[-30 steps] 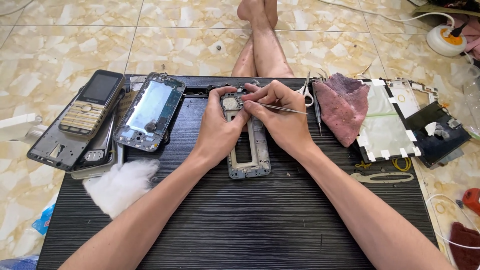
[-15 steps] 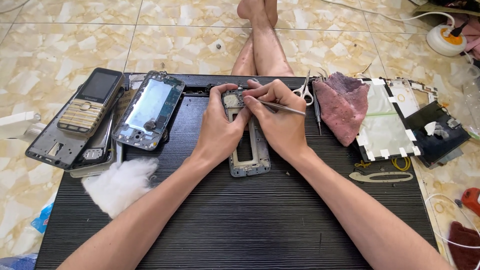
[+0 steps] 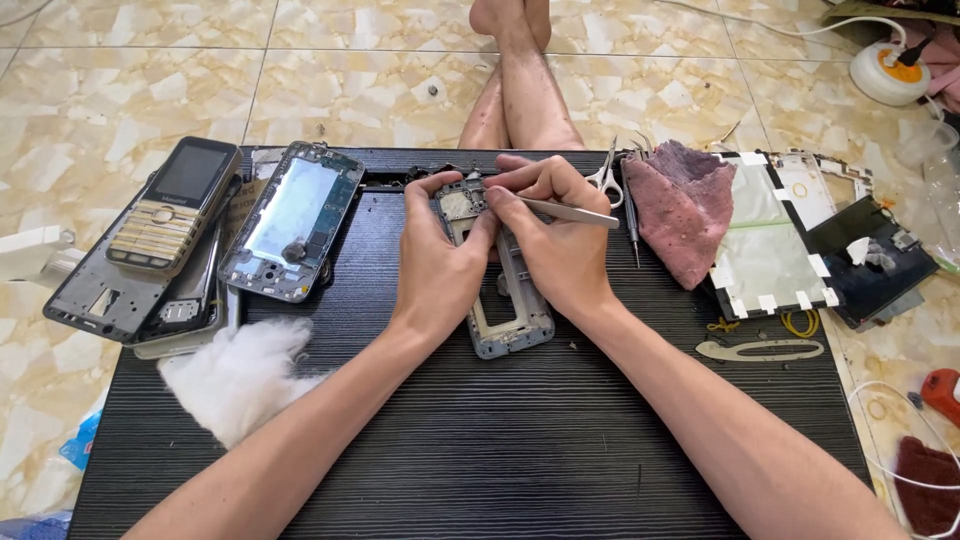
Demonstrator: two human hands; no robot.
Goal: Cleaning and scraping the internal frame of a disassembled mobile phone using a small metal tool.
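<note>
A: hand poses?

B: left hand (image 3: 440, 262) palm down on the black table (image 3: 500, 450), wrist low, forearm coming in from the lower left. Thumb and fingers curled round the top end of the phone frame (image 3: 505, 300), pinning it flat. Closed on it, not a loose rest

A: right?

B: right hand (image 3: 560, 240) also knuckles up, forearm in from the lower right. Pinch grip on the tweezers (image 3: 565, 211), thumb and forefinger squeezed tight near the tip end. Back end of the tweezers sticks out right, over the knuckles. Tips sit at the top of the frame, just beside the left thumb. Can't tell if they hold anything, too small

A: where's the frame exactly?

B: middle of the table, long axis running away from the person, far end under both hands, near end bare and grey. Lies flat. The two hands touch each other over it

A: what's around?

B: left of it an opened phone (image 3: 292, 222) with its insides up, then a keypad phone (image 3: 172, 205) lying on a stack of back plates. White cotton wad (image 3: 238, 375) near the left forearm. Right side: small scissors (image 3: 604, 177) and a thin screwdriver (image 3: 632, 215) just beside the right hand, then a pink rag (image 3: 680, 210), then a screen panel (image 3: 765, 240) with white tape tabs. Pale plastic pry tool (image 3: 762, 350) lies near the right forearm. Person's bare legs stretch out on the tile floor (image 3: 350, 70) beyond the table
</note>
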